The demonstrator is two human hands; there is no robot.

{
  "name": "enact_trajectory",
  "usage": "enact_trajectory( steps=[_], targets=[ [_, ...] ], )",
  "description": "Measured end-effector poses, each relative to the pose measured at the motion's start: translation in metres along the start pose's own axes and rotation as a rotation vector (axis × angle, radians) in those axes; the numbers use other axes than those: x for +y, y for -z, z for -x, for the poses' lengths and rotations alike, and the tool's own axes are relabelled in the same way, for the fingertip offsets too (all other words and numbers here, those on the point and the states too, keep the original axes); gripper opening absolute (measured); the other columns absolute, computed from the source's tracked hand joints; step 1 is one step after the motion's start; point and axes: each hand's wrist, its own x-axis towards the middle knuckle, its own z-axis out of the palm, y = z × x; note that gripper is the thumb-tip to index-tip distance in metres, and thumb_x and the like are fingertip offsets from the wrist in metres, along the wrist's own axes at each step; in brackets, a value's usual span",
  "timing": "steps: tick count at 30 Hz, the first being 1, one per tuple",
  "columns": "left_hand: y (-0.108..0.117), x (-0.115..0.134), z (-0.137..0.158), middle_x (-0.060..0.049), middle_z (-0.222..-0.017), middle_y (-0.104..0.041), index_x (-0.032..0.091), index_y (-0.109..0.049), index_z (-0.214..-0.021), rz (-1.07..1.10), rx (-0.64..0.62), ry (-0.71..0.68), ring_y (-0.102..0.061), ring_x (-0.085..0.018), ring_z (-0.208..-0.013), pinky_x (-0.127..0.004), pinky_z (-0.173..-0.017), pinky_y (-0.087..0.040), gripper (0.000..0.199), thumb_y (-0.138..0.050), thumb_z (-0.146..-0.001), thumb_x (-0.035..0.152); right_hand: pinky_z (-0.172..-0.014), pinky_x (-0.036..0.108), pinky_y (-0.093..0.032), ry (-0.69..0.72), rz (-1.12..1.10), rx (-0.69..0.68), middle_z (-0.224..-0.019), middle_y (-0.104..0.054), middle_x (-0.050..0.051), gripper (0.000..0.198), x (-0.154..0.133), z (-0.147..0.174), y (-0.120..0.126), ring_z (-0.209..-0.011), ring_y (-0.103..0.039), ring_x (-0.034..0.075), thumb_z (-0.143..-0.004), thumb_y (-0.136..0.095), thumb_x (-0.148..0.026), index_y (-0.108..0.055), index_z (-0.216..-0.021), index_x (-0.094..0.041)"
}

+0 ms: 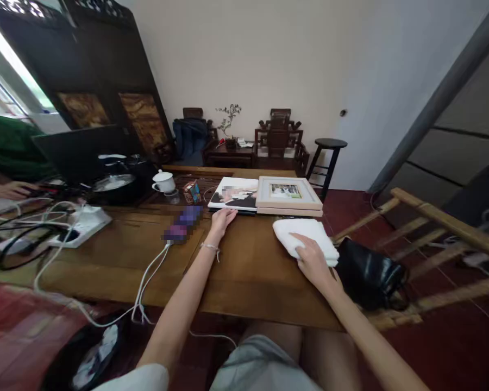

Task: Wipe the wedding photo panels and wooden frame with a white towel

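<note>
My left hand (222,221) reaches to the front edge of a printed picture panel (238,202), fingers stretched out and touching or nearly touching it. Under my right hand (313,262) lies a folded white towel (318,232), with the fingers closed on its near side. A light wood picture frame (312,200) rests flat on a second frame-like piece, directly right of the panel. A phone (182,224), blurred out, lies left of my left hand with white cables at its lower end.
A lidded white cup (164,182), a small box (192,191) and a white power strip (81,225) with tangled cables stand on the left. Another person's hand (14,190) is near a laptop (81,149). A black bag (364,274) sits on a bamboo chair (444,220) at right.
</note>
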Motion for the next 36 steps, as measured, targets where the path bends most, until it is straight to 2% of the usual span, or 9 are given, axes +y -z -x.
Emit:
enact_trajectory(
  steps=[6, 13, 17, 22, 26, 30, 36],
  targets=[
    [-0.013, 0.007, -0.005, -0.01, -0.075, -0.069, 0.005, -0.064, -0.086, -0.006, 0.095, 0.002, -0.074, -0.022, -0.082, -0.028, -0.077, -0.061, 0.009, -0.069, -0.079, 0.002, -0.091, 0.046, -0.049, -0.035, -0.032, -0.053, -0.123, -0.065, 0.014, 0.042, 0.002, 0.002, 0.0, -0.116, -0.058, 0.029, -0.057, -0.04, 0.008, -0.067, -0.076, -0.017],
    [-0.04, 0.002, -0.01, -0.013, -0.095, -0.068, 0.01, -0.051, -0.112, -0.007, 0.237, 0.003, -0.073, -0.026, -0.085, -0.036, -0.07, -0.063, 0.048, -0.08, -0.073, 0.013, -0.088, 0.046, -0.05, -0.021, -0.031, -0.063, -0.125, -0.064, 0.014, 0.037, 0.0, 0.0, 0.003, -0.115, -0.058, 0.029, -0.06, -0.041, 0.007, -0.066, -0.074, -0.017],
    [-0.045, 0.002, -0.012, -0.015, -0.106, -0.066, 0.011, -0.043, -0.119, -0.009, 0.275, -0.009, -0.073, -0.025, -0.085, -0.036, -0.068, -0.063, 0.057, -0.078, -0.074, 0.009, -0.088, 0.046, -0.05, -0.018, -0.046, -0.067, -0.124, -0.065, 0.015, 0.035, -0.002, -0.002, 0.005, -0.115, -0.058, 0.03, -0.059, -0.042, 0.007, -0.064, -0.07, -0.018],
    [-0.043, 0.009, -0.012, -0.012, -0.114, -0.062, 0.017, -0.04, -0.118, -0.004, 0.263, -0.032, -0.072, -0.023, -0.089, -0.036, -0.068, -0.063, 0.053, -0.072, -0.078, 0.004, -0.09, 0.047, -0.05, -0.037, -0.074, -0.083, -0.126, -0.064, 0.014, 0.036, -0.002, -0.002, 0.004, -0.117, -0.057, 0.029, -0.059, -0.042, 0.006, -0.064, -0.071, -0.019],
    [-0.045, 0.023, -0.015, -0.008, -0.119, -0.06, 0.021, -0.041, -0.113, 0.01, 0.231, -0.055, -0.071, -0.02, -0.091, -0.038, -0.072, -0.062, 0.049, -0.069, -0.079, 0.001, -0.088, 0.047, -0.05, -0.021, -0.051, -0.072, -0.125, -0.064, 0.015, 0.036, -0.001, -0.001, 0.002, -0.116, -0.057, 0.03, -0.057, -0.041, 0.007, -0.064, -0.07, -0.018],
    [-0.05, 0.038, -0.017, -0.008, -0.121, -0.058, 0.022, -0.04, -0.11, 0.022, 0.195, -0.06, -0.071, -0.019, -0.09, -0.042, -0.072, -0.062, 0.048, -0.067, -0.078, -0.002, -0.087, 0.046, -0.05, -0.003, -0.017, -0.063, -0.124, -0.065, 0.015, 0.036, -0.002, -0.001, 0.003, -0.114, -0.059, 0.03, -0.058, -0.041, 0.008, -0.064, -0.07, -0.017],
    [-0.048, 0.05, -0.01, -0.004, -0.11, -0.06, 0.024, -0.036, -0.107, 0.042, 0.138, -0.131, -0.071, -0.014, -0.082, -0.039, -0.068, -0.063, 0.045, -0.063, -0.08, -0.001, -0.087, 0.046, -0.05, 0.006, -0.015, -0.041, -0.123, -0.065, 0.015, 0.038, 0.0, 0.0, 0.001, -0.114, -0.059, 0.03, -0.057, -0.04, 0.009, -0.064, -0.071, -0.017]
  ],
)
